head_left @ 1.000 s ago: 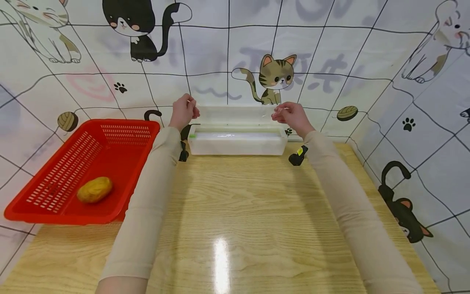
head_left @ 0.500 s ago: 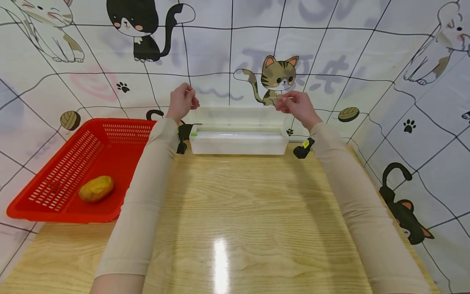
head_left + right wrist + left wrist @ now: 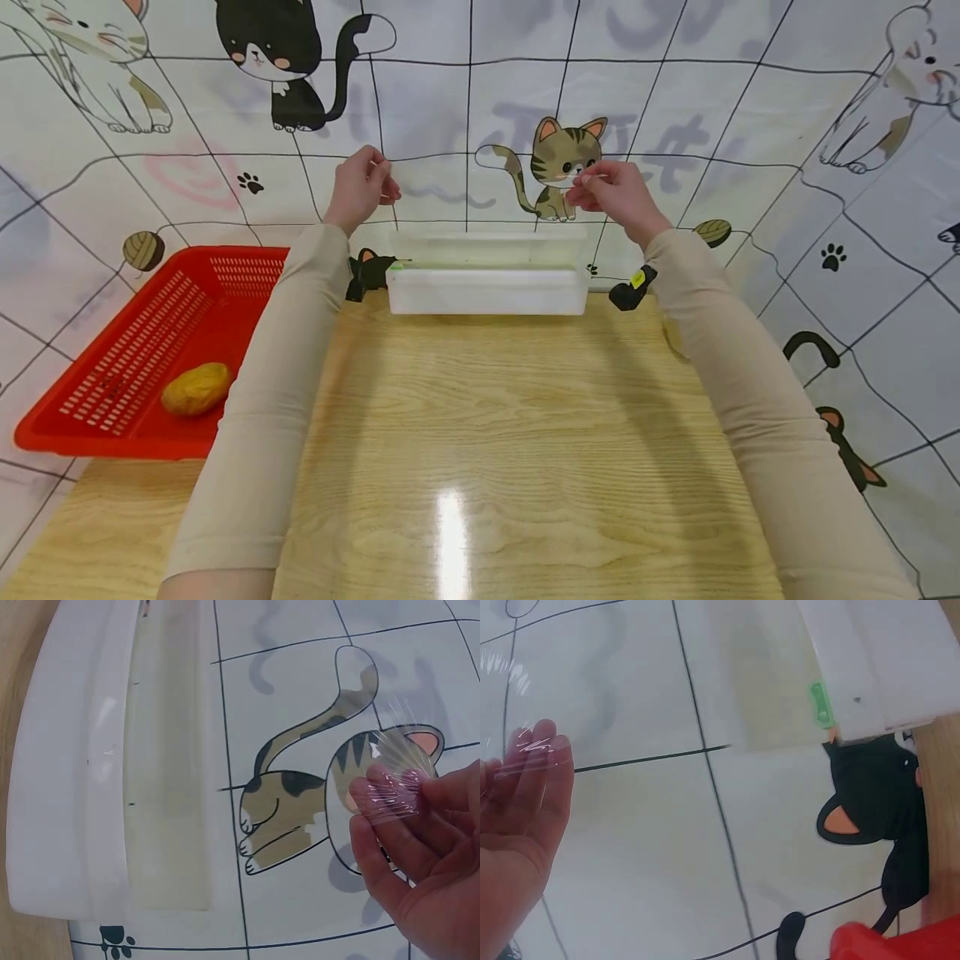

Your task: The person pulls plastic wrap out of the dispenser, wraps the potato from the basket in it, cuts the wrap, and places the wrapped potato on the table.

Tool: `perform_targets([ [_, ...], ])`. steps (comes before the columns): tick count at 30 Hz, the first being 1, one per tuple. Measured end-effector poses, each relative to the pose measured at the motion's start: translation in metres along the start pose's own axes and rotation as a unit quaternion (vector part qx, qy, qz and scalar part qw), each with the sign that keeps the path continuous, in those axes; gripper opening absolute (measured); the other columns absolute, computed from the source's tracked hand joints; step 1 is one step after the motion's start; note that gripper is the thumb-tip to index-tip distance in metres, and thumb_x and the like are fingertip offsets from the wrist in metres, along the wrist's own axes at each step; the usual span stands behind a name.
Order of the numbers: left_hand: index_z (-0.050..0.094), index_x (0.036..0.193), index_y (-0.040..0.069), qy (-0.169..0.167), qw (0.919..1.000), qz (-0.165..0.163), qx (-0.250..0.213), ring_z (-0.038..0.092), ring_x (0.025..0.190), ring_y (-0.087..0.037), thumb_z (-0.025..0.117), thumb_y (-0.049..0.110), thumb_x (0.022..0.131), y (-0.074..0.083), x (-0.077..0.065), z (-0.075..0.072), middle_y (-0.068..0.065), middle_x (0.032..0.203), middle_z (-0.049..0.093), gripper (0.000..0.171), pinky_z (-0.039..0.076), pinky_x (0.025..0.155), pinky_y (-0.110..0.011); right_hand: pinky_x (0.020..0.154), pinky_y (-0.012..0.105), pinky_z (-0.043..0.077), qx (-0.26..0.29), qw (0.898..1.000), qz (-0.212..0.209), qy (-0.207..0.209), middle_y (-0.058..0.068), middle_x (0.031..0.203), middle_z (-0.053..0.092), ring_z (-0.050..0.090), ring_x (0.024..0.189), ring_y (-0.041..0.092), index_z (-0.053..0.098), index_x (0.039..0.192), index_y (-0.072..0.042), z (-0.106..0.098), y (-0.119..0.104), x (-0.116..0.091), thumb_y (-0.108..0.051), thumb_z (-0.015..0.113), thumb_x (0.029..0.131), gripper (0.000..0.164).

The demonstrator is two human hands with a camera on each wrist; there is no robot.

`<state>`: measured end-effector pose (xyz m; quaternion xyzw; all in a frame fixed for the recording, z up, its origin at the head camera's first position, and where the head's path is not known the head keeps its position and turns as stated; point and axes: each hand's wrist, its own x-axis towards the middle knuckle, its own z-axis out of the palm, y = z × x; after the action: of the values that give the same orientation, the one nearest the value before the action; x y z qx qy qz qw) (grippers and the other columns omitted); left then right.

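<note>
In the head view, both hands are raised above a long white cling film dispenser (image 3: 487, 293) at the back of the table. The left hand (image 3: 363, 187) pinches one edge of clear cling film (image 3: 536, 746), its fingers showing through it in the left wrist view. Opposite, at about the same height, the right hand (image 3: 617, 198) pinches the other edge, where the film gathers in fine creases between thumb and fingers in the right wrist view. The dispenser's lid (image 3: 487, 248) stands up behind its box. The span of film between the hands is almost invisible.
A red plastic basket (image 3: 150, 435) stands at left with a yellow, potato-like oval (image 3: 197, 389) inside. Part of a pale yellow thing (image 3: 674, 335) shows beside the right sleeve. A cat-patterned wall covering (image 3: 427, 100) rises right behind the dispenser and along the right side.
Both hands have risen from dispenser height to well above it, the film between them, and have moved slightly apart. The pale roll seen in the box before is now out of sight.
</note>
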<state>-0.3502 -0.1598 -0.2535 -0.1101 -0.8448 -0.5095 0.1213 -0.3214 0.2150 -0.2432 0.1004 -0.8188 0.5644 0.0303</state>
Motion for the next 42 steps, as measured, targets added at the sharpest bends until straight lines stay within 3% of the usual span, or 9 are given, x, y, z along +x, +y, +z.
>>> perform_targets([
  [7, 0.048, 0.112, -0.004, -0.022, 0.9997, -0.006, 0.002, 0.066, 0.077, -0.018, 0.043, 0.015, 0.104, 0.012, 0.000, -0.011, -0.008, 0.085, 0.061, 0.022, 0.055, 0.074, -0.028, 0.084, 0.029, 0.050, 0.011, 1.000, 0.014, 0.001, 0.005, 0.094, 0.070, 0.067, 0.090, 0.014, 0.056, 0.115, 0.006, -0.002, -0.014, -0.003, -0.014, 0.048, 0.102, 0.025],
  [15, 0.048, 0.107, 0.001, -0.027, 0.9991, -0.027, -0.019, 0.065, 0.080, -0.019, 0.043, 0.016, 0.104, 0.018, -0.001, -0.017, -0.008, 0.086, 0.060, 0.016, 0.055, 0.075, -0.030, 0.086, 0.030, 0.049, 0.003, 1.000, 0.006, -0.003, 0.006, 0.096, 0.070, 0.066, 0.093, 0.017, 0.056, 0.113, 0.005, -0.003, -0.024, -0.006, -0.013, 0.047, 0.102, 0.023],
  [24, 0.049, 0.109, -0.002, -0.039, 0.9991, -0.011, -0.014, 0.066, 0.079, -0.018, 0.045, 0.015, 0.103, 0.031, -0.006, -0.025, -0.008, 0.087, 0.061, 0.018, 0.055, 0.072, -0.028, 0.082, 0.027, 0.051, 0.005, 1.000, -0.001, -0.010, 0.005, 0.094, 0.071, 0.067, 0.091, 0.016, 0.057, 0.113, 0.003, -0.010, -0.031, -0.012, -0.013, 0.048, 0.102, 0.022],
  [31, 0.050, 0.099, 0.008, -0.048, 0.9988, -0.005, 0.002, 0.067, 0.079, -0.018, 0.045, 0.017, 0.103, 0.042, -0.006, -0.033, -0.007, 0.086, 0.062, 0.010, 0.055, 0.069, -0.024, 0.077, 0.024, 0.052, 0.027, 0.999, -0.020, -0.017, 0.005, 0.090, 0.071, 0.066, 0.087, 0.017, 0.057, 0.110, 0.005, -0.014, -0.042, -0.018, -0.010, 0.048, 0.101, 0.020],
  [42, 0.051, 0.102, 0.006, -0.063, 0.9980, -0.003, -0.005, 0.067, 0.077, -0.018, 0.046, 0.016, 0.103, 0.054, -0.005, -0.043, -0.007, 0.084, 0.064, 0.011, 0.055, 0.067, -0.023, 0.079, 0.024, 0.052, 0.023, 0.999, -0.019, -0.030, 0.005, 0.092, 0.071, 0.067, 0.088, 0.017, 0.057, 0.110, 0.004, -0.020, -0.054, -0.023, -0.011, 0.049, 0.101, 0.019],
])
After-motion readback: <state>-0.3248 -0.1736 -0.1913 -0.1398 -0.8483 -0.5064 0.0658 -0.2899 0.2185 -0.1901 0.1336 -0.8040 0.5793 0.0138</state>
